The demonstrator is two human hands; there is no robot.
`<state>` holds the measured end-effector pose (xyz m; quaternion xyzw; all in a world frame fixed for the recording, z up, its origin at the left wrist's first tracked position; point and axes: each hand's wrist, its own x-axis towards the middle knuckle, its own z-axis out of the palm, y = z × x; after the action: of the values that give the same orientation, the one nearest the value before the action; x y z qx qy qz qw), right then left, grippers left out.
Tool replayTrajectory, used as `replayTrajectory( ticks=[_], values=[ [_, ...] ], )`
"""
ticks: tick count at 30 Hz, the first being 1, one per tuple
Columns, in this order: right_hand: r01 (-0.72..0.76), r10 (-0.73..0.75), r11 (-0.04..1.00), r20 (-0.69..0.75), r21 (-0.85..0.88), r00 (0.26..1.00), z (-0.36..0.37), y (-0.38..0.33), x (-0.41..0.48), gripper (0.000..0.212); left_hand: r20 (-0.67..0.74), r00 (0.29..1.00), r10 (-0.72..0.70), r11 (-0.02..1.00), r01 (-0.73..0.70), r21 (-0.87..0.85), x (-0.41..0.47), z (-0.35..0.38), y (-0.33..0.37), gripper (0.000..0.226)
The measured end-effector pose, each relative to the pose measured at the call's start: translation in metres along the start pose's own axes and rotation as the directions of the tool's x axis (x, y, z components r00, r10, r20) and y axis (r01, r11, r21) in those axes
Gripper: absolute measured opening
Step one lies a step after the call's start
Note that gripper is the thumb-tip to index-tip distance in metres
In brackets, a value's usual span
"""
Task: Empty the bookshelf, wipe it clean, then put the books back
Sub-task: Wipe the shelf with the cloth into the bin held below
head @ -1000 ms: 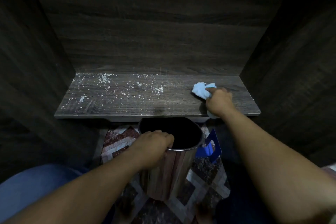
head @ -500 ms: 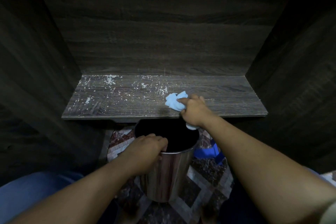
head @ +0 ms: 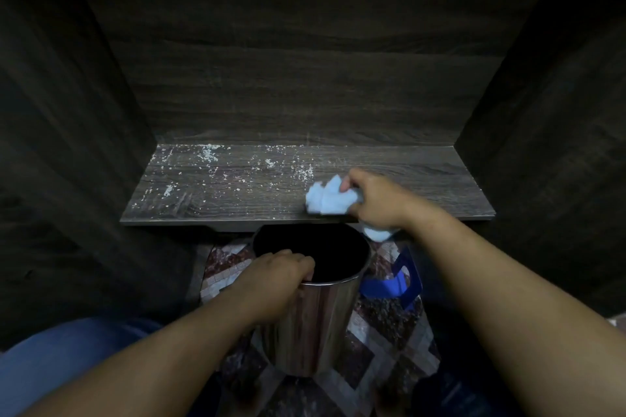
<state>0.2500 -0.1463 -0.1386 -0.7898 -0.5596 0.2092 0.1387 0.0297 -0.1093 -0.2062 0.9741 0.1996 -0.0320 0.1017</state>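
Note:
A dark wooden shelf board (head: 423, 176) holds no books and is sprinkled with white crumbs (head: 210, 156) on its left and middle. My right hand (head: 376, 200) grips a crumpled light-blue cloth (head: 327, 198) and presses it on the board near its front edge, right of centre. Below the edge, my left hand (head: 271, 281) grips the rim of a shiny metal bin (head: 318, 315) held under the shelf front. No books are in view.
Dark wood side walls (head: 67, 145) and a back panel (head: 305, 78) enclose the shelf. A blue handled object (head: 399, 284) lies on the patterned tile floor (head: 382, 349) right of the bin. My knee in blue fabric (head: 61, 366) is at lower left.
My right hand swept the cloth leftward from the right end of the board toward the front edge above the bin, then moved back a little to the right. The left hand kept hold of the bin.

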Motion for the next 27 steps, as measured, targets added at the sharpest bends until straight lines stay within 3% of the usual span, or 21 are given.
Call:
replayTrajectory(
  ticks=[2,3,7,8,11,12,14,16,19,22,24,27],
  values=[
    [0.003,0.015,0.997,-0.236,0.073,0.972,0.003,-0.002,-0.001,0.027,-0.008,1.000,0.004,1.000,-0.004,-0.012,0.002,0.000,0.001,0.018],
    [-0.012,0.032,0.997,-0.282,0.073,0.959,0.007,-0.002,-0.001,0.028,-0.012,1.000,0.005,1.000,-0.006,-0.016,0.003,0.001,0.001,0.018],
    [-0.088,0.085,0.995,-0.041,-0.053,0.996,0.030,-0.002,-0.002,0.028,-0.027,0.999,0.018,1.000,-0.017,0.017,0.008,0.002,0.005,0.018],
    [-0.092,0.088,0.995,-0.065,-0.050,0.994,0.030,-0.004,-0.003,0.029,-0.033,0.999,0.025,0.999,-0.024,0.022,0.009,0.003,0.005,0.018],
    [-0.021,0.014,1.000,-0.321,-0.020,0.947,0.024,-0.007,-0.001,0.033,-0.045,0.998,0.036,0.999,-0.035,0.026,0.012,0.004,0.007,0.019],
    [-0.027,0.017,0.999,-0.295,-0.030,0.955,0.023,-0.005,-0.001,0.032,-0.047,0.998,0.037,0.999,-0.036,0.024,0.012,0.004,0.007,0.019],
    [-0.064,0.059,0.996,-0.085,-0.058,0.995,0.027,0.001,-0.002,0.030,-0.060,0.998,0.036,0.999,-0.035,0.018,0.013,0.005,0.008,0.020],
    [-0.038,0.036,0.998,-0.035,-0.054,0.999,0.033,0.010,-0.002,0.031,-0.075,0.997,0.037,0.999,-0.036,0.011,0.015,0.007,0.010,0.020],
    [0.134,-0.176,0.978,-0.287,-0.161,0.942,0.034,0.018,0.004,0.037,-0.098,0.994,0.039,0.999,-0.037,0.017,0.020,0.020,0.011,0.020],
    [0.163,-0.303,0.934,-0.460,-0.319,0.835,0.039,0.033,0.012,0.036,-0.119,0.990,0.073,0.997,-0.071,0.024,0.028,0.042,0.007,0.017],
    [0.104,-0.248,0.921,-0.357,-0.376,0.901,0.048,0.047,0.017,0.044,-0.121,0.988,0.100,0.995,-0.098,0.018,0.032,0.055,0.004,0.016],
    [0.065,-0.120,0.953,-0.172,-0.297,0.978,0.058,0.061,0.022,0.054,-0.091,0.990,0.109,0.992,-0.103,0.068,0.038,0.071,0.001,0.030]
  ],
)
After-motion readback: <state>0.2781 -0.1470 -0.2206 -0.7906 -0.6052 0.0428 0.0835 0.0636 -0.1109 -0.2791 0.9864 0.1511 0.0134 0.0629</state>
